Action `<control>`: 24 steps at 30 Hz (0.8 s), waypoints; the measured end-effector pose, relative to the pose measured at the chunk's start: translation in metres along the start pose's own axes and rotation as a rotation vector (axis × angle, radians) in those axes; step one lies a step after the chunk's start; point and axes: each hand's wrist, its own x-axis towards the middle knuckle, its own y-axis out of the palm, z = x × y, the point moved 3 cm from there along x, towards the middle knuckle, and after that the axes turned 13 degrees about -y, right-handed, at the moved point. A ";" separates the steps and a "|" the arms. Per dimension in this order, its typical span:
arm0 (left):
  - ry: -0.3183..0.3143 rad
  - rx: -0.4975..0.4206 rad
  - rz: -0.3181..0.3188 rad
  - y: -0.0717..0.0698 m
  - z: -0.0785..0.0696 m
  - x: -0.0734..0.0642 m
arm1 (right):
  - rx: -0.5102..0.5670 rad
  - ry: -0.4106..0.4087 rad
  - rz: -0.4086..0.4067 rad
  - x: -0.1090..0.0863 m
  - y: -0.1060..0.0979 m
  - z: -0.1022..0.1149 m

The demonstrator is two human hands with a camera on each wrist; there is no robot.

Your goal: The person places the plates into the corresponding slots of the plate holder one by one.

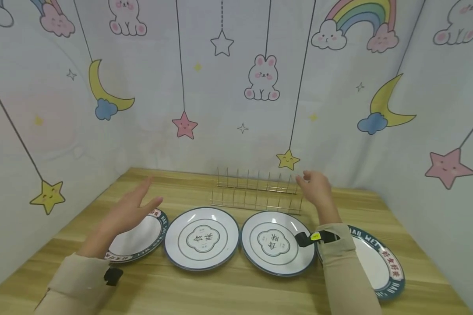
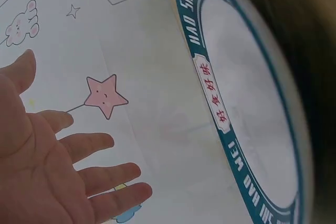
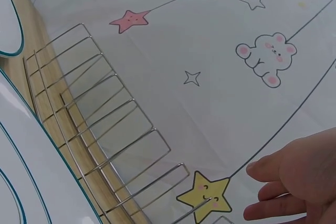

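Note:
My left hand (image 1: pixel 128 212) hovers over the leftmost plate (image 1: pixel 142 236), fingers straight and nothing held. In the left wrist view, its palm and spread fingers (image 2: pixel 113 177) show beside that plate's teal rim (image 2: pixel 210 93) with lettering. My right hand (image 1: pixel 317 188) is raised beside the right end of a wire dish rack (image 1: pixel 256 209). Its fingers are relaxed and hold nothing; the right wrist view shows them apart from the rack's wires (image 3: pixel 134 99). Two white plates with thin blue rims, a left one (image 1: pixel 181 245) and a right one (image 1: pixel 256 258), lie before the rack.
Another teal-rimmed plate (image 1: pixel 372 262) lies at the right, partly hidden by my right sleeve (image 1: pixel 347 280). Everything stands on a wood-grain table (image 1: pixel 205 293). A white cloth backdrop (image 1: pixel 228 100) with cartoon prints surrounds the table's back and sides.

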 end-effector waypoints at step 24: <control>-0.121 0.005 0.109 -0.013 0.082 -0.031 | 0.034 0.064 0.019 0.002 0.005 -0.022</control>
